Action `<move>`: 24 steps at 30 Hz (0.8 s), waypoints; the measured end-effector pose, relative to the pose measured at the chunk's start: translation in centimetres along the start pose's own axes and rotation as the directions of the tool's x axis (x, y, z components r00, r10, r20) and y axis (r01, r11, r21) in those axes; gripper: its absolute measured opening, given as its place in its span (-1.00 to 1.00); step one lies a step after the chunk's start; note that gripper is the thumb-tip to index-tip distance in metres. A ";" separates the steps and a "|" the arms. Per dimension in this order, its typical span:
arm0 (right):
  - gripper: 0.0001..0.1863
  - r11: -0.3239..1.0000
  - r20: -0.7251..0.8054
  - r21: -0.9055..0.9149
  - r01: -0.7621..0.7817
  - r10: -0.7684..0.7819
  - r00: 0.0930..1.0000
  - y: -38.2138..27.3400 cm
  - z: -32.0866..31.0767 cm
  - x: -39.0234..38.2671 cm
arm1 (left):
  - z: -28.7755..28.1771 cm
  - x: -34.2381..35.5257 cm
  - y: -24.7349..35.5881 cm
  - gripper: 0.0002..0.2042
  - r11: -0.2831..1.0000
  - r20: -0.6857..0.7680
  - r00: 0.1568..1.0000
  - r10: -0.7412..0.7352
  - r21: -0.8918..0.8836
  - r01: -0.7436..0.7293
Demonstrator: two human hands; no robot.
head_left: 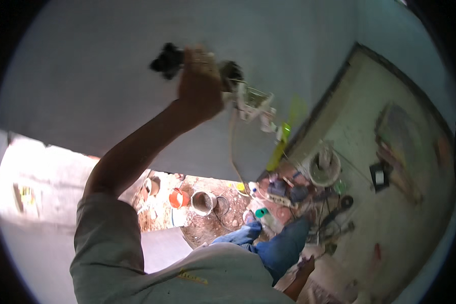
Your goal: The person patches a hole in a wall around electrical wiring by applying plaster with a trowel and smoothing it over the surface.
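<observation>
My left hand (200, 81), blurred, is raised to the grey wall (106, 61) with fingers curled between two dark, ragged holes (168, 61); what it grips is hidden. Beside it a pale box-like fitting with wires (253, 101) hangs at the wall, with a cable running down. A long yellow-green object (283, 142) is just below. My right hand (303, 268), low at the lower right, is closed on a small tool like a trowel (331, 248).
Below are buckets (203, 202) on rubble ground at a bright opening, a pale container (324, 169), a pile of tools and cables (289, 192), and my legs. At the right, a pale panel or surface (365, 96) has a dark edge and boards lying against it.
</observation>
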State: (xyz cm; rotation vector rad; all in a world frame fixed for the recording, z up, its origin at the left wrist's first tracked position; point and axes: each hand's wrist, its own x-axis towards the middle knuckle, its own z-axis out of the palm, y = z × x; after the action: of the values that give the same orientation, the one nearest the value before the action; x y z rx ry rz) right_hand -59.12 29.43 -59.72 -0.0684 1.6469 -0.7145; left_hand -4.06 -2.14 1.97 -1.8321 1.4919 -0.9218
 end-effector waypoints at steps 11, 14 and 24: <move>-0.73 0.742 -0.440 -0.446 0.500 -0.669 0.599 -28.5 -2.3 -15.5 | 13.6 -31.5 26.5 -0.70 -0.044 0.492 0.160 0.856 -0.239 0.970; -0.69 0.637 -0.602 -0.594 0.491 -0.757 0.255 -31.7 -0.2 -14.2 | 16.5 -38.7 34.9 -0.77 0.437 0.490 0.035 0.871 -0.806 0.400; -0.77 0.120 -0.279 -0.960 -0.251 -0.434 0.857 2.8 -11.1 23.3 | 36.4 -23.6 63.8 -0.43 0.024 0.481 0.823 0.302 -0.867 0.498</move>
State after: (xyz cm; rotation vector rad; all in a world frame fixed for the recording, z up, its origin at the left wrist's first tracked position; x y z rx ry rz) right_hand -73.43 26.22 -81.12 -1.1059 2.4136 0.5740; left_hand -13.73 9.59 -73.71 -2.7840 1.6387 1.1779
